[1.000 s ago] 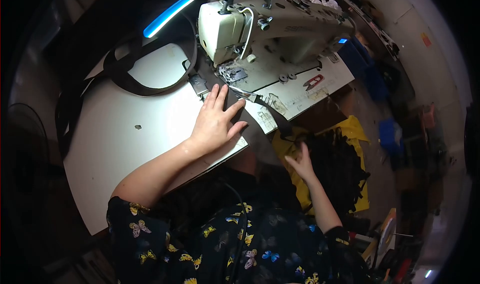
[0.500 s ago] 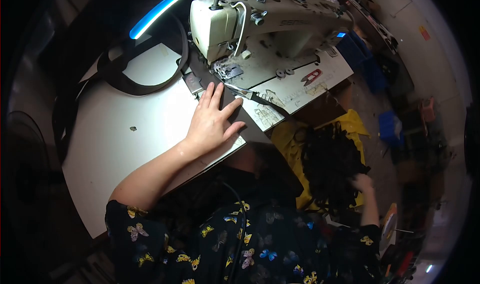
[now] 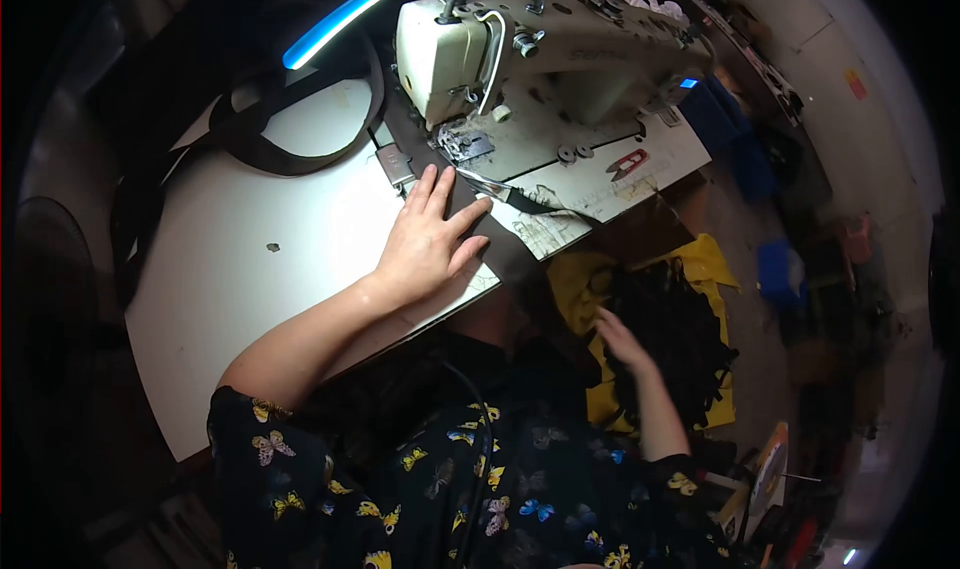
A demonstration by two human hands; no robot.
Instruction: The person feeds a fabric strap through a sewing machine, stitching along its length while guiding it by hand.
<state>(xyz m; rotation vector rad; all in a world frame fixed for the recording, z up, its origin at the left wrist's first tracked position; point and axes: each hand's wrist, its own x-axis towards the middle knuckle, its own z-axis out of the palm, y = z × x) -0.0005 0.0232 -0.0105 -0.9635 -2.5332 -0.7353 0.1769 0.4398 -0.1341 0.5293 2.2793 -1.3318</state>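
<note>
My left hand (image 3: 425, 239) lies flat with fingers spread on a dark fabric strip (image 3: 495, 244), beside the sewing machine's presser foot (image 3: 462, 147). The strip runs under the machine head and over the table's front edge. Just right of my left fingertips are scissors with dark handles (image 3: 525, 202), partly lying along the strip. My right hand (image 3: 622, 341) is below the table edge, slightly blurred, fingers stretched out and nothing visible in them. It hovers at the left side of a heap of black strips (image 3: 675, 339) on a yellow cloth (image 3: 712, 259).
The sewing machine (image 3: 540, 59) stands on a white table (image 3: 230, 299). A metal guide (image 3: 395, 164) sits left of the strip, and a looped dark band (image 3: 300, 159) lies behind it. Red thread snips (image 3: 628, 164) and bobbins (image 3: 575, 154) rest at right. A lit lamp (image 3: 340, 24) hangs above.
My right hand has moved left from the far side of the black heap toward the table edge. My left hand stays on the strip. The view has shifted slightly.
</note>
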